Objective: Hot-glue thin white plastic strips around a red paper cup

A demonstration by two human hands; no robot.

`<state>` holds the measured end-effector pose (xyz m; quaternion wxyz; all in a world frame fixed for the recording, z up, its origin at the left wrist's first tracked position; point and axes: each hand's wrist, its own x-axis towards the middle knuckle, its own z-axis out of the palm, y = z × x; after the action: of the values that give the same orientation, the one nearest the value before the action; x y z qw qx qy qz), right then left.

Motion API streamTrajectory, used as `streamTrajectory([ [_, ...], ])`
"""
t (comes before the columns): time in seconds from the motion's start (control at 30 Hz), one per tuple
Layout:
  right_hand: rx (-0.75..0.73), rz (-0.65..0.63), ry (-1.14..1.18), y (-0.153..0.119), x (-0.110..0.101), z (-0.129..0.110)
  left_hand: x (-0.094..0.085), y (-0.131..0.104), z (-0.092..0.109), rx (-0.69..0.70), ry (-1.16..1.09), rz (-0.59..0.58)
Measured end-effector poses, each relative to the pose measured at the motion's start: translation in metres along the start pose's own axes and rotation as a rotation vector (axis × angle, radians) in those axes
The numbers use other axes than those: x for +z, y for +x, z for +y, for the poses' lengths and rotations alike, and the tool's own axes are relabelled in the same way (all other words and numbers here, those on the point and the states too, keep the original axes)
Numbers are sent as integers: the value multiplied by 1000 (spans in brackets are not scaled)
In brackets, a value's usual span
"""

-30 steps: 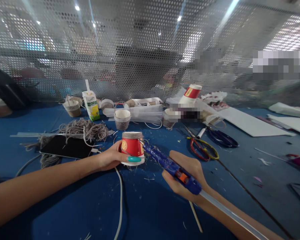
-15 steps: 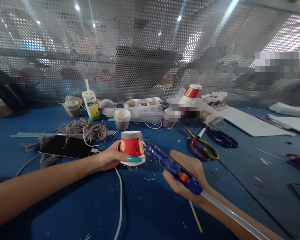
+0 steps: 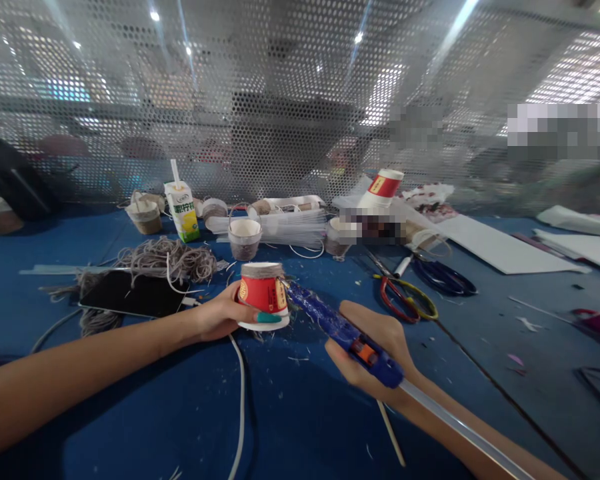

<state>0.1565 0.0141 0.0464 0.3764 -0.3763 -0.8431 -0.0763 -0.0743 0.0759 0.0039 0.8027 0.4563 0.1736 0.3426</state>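
Note:
My left hand is closed around a red and white paper cup, held upside down above the blue table. Grey cord wraps the cup's upper end, and my thumb with a long teal nail lies across its lower part. In my right hand is a blue hot glue gun with a long clear glue stick sticking out of its back. The gun's nozzle is at the cup's right side, just below the cord; whether it touches cannot be made out.
Behind the cup stand a small cord-wrapped basket and a drink carton with a straw. A tangle of grey cord and a phone lie left. Scissors and white boards are right. A white cable runs in front.
The cup has turned very slightly in my left hand. The glue gun stays almost in the same place beside it.

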Motion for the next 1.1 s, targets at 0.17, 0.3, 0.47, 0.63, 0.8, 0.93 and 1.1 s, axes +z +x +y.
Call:
streamTrajectory([
  [0.17, 18, -1, -4, 1, 1, -2, 2, 0, 1, 2, -6, 25],
  [0.3, 90, -4, -92, 2, 3, 9, 3, 2, 0, 25, -54, 130],
  [0.47, 204, -171, -312, 3, 7, 33, 2, 2, -2, 45, -42, 175],
  [0.63, 342, -318, -392, 4, 15, 48, 5, 1, 0, 22, 10, 166],
  [0.8, 521, -410, -135, 6, 17, 52, 9, 1, 0, 53, 42, 188],
  [0.93, 534, -463, 18, 5, 15, 54, 10, 1, -5, 116, 94, 214],
  [1.1, 522, -456, 62, 7, 13, 59, 8, 1, -10, 147, 124, 249],
])
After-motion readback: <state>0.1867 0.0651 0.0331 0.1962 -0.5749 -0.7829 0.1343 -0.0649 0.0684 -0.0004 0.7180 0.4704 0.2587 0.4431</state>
